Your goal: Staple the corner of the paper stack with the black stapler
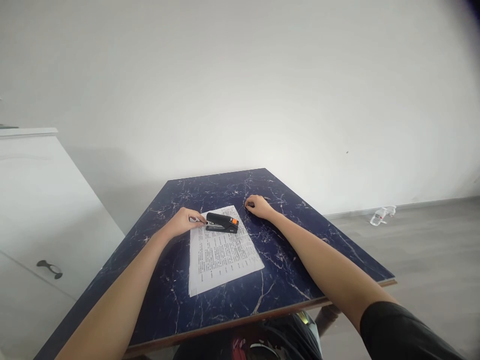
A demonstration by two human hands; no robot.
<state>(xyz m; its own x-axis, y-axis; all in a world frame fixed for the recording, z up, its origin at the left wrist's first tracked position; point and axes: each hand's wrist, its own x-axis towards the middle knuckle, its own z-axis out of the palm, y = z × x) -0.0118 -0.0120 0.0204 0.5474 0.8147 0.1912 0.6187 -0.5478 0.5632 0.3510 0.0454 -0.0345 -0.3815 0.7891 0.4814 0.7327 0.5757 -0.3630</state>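
Observation:
Printed sheets of paper [225,260] lie at a slant on the dark blue marbled table [296,285]. Across their upper part rests a black stapler [222,223] with an orange patch at its right end. My left hand [183,221] is at the stapler's left end, over the sheets' left edge. Its thumb and fingertips are drawn together there; what they pinch is too small to make out. To the right of the sheets, my right hand [258,206] rests low over the table, apart from the stapler. Its fingers are curled in, and anything inside them is hidden.
A white cabinet [45,200] with a dark handle [50,269] stands close on the left. The table's far end meets a pale wall [240,100]. On the grey floor [423,250] at right lies a clear plastic bottle [378,216].

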